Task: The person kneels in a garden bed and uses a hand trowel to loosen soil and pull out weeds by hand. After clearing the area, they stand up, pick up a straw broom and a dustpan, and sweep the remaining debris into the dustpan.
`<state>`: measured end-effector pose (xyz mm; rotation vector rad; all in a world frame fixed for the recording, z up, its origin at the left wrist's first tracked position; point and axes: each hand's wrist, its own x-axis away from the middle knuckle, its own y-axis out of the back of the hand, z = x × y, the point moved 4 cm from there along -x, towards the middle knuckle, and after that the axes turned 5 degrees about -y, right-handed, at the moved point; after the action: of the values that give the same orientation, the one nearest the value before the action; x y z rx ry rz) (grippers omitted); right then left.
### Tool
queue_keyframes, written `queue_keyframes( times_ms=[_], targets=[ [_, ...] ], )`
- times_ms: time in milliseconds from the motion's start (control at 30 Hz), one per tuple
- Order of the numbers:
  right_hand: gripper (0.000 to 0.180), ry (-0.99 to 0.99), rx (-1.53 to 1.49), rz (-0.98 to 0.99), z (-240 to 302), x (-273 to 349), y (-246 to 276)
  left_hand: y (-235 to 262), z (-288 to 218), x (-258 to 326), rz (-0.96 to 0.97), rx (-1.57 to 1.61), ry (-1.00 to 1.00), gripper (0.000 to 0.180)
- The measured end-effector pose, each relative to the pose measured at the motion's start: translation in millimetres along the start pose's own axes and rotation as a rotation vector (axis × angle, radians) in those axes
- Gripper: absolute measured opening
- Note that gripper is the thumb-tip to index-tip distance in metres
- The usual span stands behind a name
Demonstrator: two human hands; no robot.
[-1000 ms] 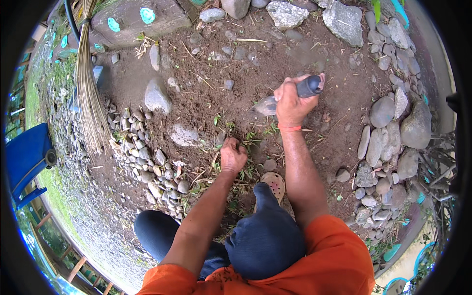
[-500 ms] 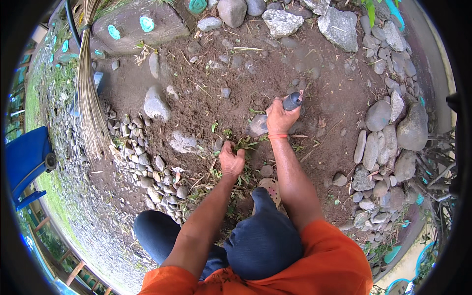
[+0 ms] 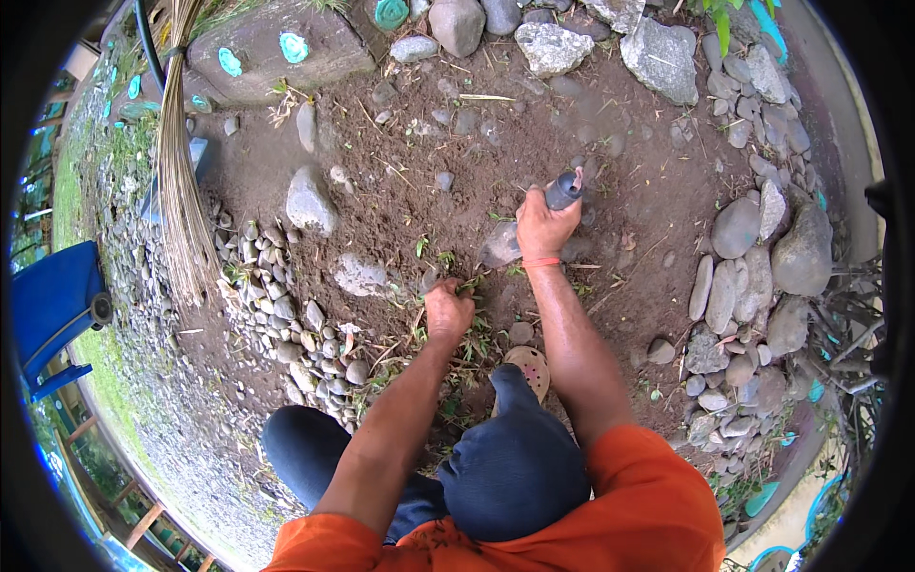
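Observation:
My right hand [image 3: 546, 229] is wrapped round the dark handle of a hand trowel [image 3: 499, 246]. Its grey, soil-dusted blade points left and rests at the ground; the fingers cover the join. A wristband circles that wrist. To the left of the blade, my left hand [image 3: 449, 311] is low over the soil with its fingers closed on weeds [image 3: 467, 285], whose green leaves stick out beside the fingertips. More small weeds and dry stems [image 3: 465, 345] lie around and below this hand. The roots are hidden.
A half-buried stone [image 3: 361, 275] sits left of my left hand. Piled pebbles [image 3: 276, 305] and a straw broom [image 3: 176, 181] are farther left, near a blue wheeled container [image 3: 57, 310]. Larger rocks [image 3: 737, 225] line the right side. My clog [image 3: 529, 367] stands close below my hands.
My left hand has shifted slightly and its fingers have drawn in tighter on the weeds. The right hand keeps hold of the trowel, its handle tilted a little differently.

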<state>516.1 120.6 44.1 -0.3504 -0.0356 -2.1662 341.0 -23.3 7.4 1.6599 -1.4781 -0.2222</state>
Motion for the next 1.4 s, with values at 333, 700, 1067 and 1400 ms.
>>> queue_keyframes(
  times_ms=[333, 700, 1067, 1400],
  targets=[
    [0.025, -0.062, 0.019, 0.029, 2, -11, -3, 15, -7, 8, 0.005, 0.005, -0.033, 0.019],
    [0.039, -0.285, 0.158, 0.090, -52, 60, -4, 53, 43, 63, 0.087, -0.203, 0.100, 0.029],
    [0.020, 0.157, -0.077, 0.062, -3, 15, -72, 63, -12, 31, 0.286, -0.542, -0.236, 0.043],
    [0.022, -0.046, -0.009, 0.155, -25, 12, -58, 68, -19, -49, -0.173, -0.249, -0.130, 0.029]
  ],
)
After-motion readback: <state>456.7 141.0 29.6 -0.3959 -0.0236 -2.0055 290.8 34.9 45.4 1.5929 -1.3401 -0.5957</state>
